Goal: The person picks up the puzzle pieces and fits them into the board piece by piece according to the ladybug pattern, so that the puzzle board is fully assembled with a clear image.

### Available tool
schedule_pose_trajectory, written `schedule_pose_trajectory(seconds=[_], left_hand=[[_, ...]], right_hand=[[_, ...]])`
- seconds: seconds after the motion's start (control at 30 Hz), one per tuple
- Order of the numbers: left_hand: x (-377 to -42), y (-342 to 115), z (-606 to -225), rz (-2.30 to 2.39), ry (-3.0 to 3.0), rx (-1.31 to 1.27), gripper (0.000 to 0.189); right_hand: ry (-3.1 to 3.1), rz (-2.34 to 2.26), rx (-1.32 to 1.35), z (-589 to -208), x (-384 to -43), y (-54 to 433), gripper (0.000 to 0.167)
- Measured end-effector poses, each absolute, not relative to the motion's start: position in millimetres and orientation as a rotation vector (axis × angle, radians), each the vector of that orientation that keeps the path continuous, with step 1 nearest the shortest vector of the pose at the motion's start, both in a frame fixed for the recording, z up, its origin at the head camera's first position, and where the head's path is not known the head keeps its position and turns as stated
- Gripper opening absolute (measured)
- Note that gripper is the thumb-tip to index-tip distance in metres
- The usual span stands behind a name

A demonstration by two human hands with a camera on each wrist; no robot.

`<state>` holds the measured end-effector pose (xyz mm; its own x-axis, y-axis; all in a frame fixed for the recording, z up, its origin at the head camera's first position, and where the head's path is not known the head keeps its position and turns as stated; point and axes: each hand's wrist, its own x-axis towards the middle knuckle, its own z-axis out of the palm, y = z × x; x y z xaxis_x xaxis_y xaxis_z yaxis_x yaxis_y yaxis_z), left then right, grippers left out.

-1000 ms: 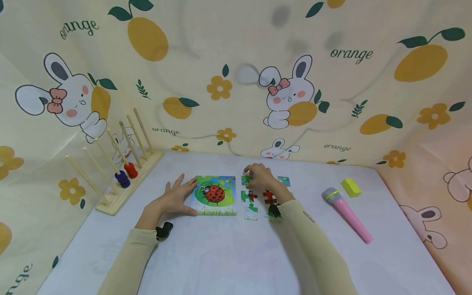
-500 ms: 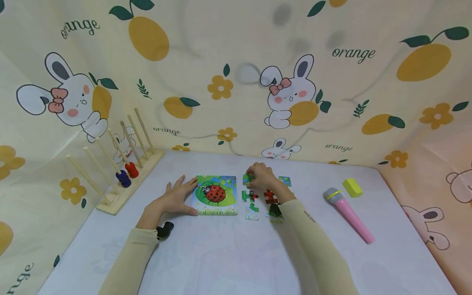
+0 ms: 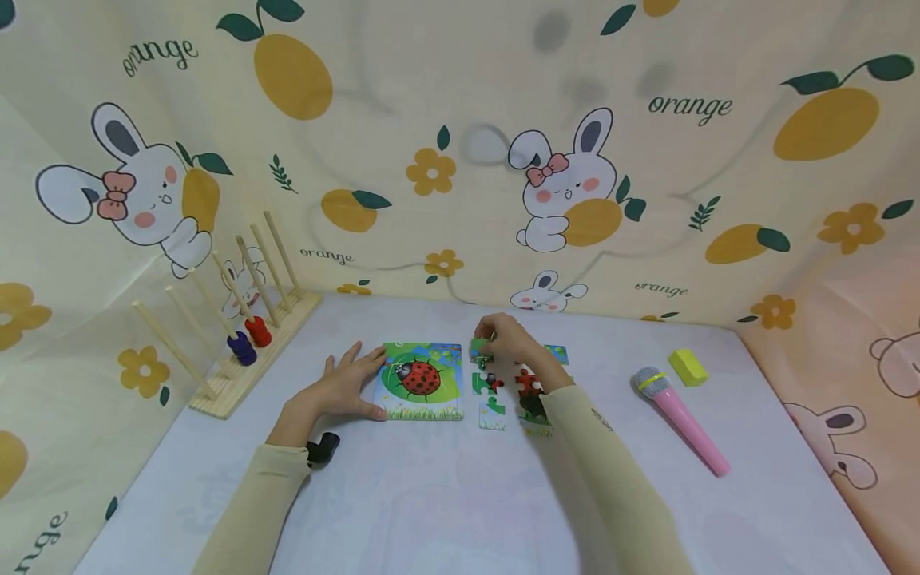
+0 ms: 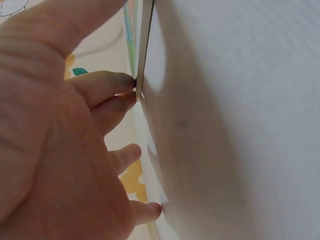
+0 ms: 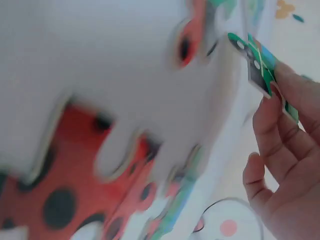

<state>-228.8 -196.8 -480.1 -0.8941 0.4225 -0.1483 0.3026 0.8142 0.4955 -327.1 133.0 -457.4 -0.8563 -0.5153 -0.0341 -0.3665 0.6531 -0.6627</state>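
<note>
Left hand (image 3: 348, 389): grip wide, fingers against the left edge of the ladybird board (image 3: 420, 379), presumably to steady it on the tabletop (image 3: 402, 495). Right hand (image 3: 510, 342): grip narrow, pinching a puzzle piece (image 5: 259, 64) edgewise, leaving some print visible, near loose pieces (image 3: 492, 415) right of the board

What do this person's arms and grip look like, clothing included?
The left sleeve and right sleeve are long, pale beige; the right has small, unreadable dark lettering. A black device sits by the left cuff. Left grip and right grip are ungloved.
</note>
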Motion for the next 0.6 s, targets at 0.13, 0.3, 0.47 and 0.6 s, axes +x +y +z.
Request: schedule_pose_trajectory(seconds=[0.13,0.3,0.47,0.6], left_hand=[[-229.2,-198.7,-480.5,0.675,2.751,0.553,0.112],[-230.1,-199.9,-482.0,0.671,2.763,0.559,0.113],[-230.5,-199.5,-482.3,0.651,2.772,0.568,0.113],[-230.3,-198.8,-480.6,0.635,2.763,0.569,0.114]], right_hand=[[2.578,-1.131,-0.754,-453.8,-326.2,115.8,0.013],[2.533,-1.140,-0.812,-454.2,-321.3,79.8,0.014],[2.571,-0.969,-0.836,-456.8,-314.6,45.1,0.015],[2.629,-0.902,-0.835,-459.8,-312.2,25.2,0.015]])
